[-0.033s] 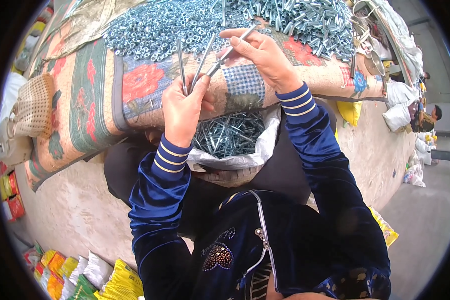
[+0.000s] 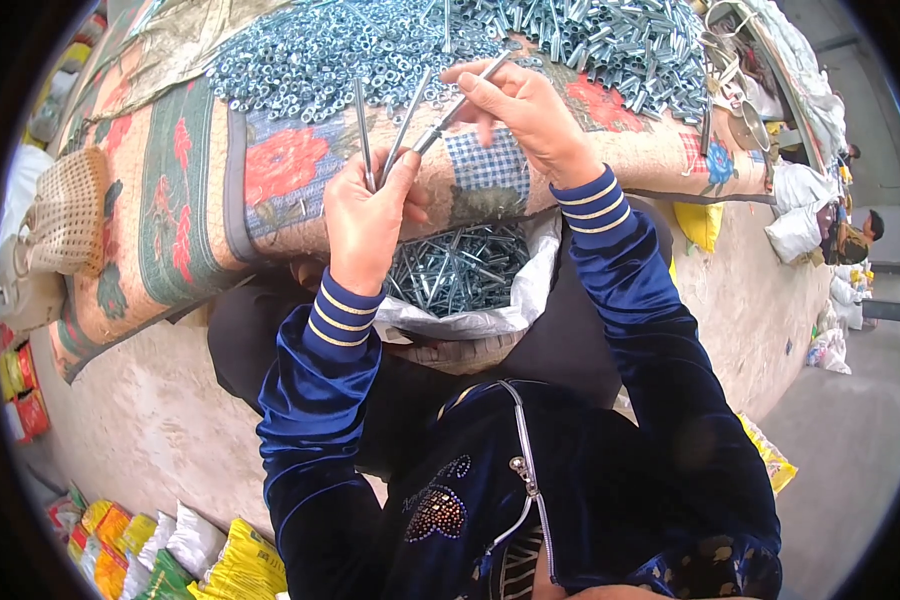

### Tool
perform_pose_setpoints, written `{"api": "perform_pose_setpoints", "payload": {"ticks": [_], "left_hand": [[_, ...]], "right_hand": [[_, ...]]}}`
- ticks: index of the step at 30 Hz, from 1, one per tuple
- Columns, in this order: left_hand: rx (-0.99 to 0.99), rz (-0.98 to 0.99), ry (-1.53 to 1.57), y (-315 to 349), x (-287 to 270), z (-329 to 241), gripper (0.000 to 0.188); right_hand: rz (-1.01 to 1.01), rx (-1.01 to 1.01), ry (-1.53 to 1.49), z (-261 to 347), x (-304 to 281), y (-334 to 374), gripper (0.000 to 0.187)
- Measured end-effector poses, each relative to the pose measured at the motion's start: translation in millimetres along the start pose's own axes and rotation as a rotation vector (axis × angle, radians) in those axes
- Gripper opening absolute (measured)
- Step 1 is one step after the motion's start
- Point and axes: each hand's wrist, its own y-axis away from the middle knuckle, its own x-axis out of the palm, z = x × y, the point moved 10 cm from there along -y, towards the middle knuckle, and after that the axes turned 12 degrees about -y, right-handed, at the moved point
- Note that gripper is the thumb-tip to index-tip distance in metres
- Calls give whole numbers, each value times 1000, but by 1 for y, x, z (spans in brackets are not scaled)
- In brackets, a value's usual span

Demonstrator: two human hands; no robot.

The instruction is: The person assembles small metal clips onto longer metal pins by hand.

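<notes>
My left hand [image 2: 368, 215] is closed around the lower ends of three slim silver metal rods. Two of these rods [image 2: 401, 125] fan upward, apart from each other. The third rod [image 2: 492, 66] slants up to the right, with a thicker sleeve-like part [image 2: 428, 138] low on it beside my left fingertips. My right hand [image 2: 535, 115] pinches this slanted rod between thumb and forefinger near its upper part; its other fingers are partly curled below. Beneath both hands, a white sack [image 2: 538, 285] between my knees holds many similar metal pieces [image 2: 460, 268].
On the patterned cloth-covered table [image 2: 195, 190] lie a heap of small nuts [image 2: 310, 70] and a pile of metal sleeves [image 2: 630, 40]. A perforated beige chair back [image 2: 70, 210] stands at left. Filled bags [image 2: 240, 560] lie lower left; a yellow bag [image 2: 700, 225] sits under the table.
The lower fingers of my right hand have shifted slightly down, away from the slanted rod. My left hand and its rods stay in place.
</notes>
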Motion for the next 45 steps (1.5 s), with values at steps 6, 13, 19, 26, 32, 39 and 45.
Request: {"api": "perform_pose_setpoints", "payload": {"ticks": [6,13,19,26,32,39,45], "left_hand": [[-12,22,7,1,3,-1,18],[326,-172,-464,11,-4,-27,15],[-11,-3,-124,-9,0,18,20],[-211,158,297,-4,0,27,18],[-307,236,417,-4,18,27,26],[-293,283,317,-2,21,30,21],[-304,350,232,3,29,26,19]], "right_hand": [[2,-126,186,7,10,4,28],[65,38,126,-13,21,4,24],[96,-67,661,-12,12,6,30],[-570,-157,1306,54,-109,-19,31],[-550,-165,1734,35,-158,-53,26],[-308,-147,977,40,-136,-35,27],[188,-90,464,28,-39,-3,31]]}}
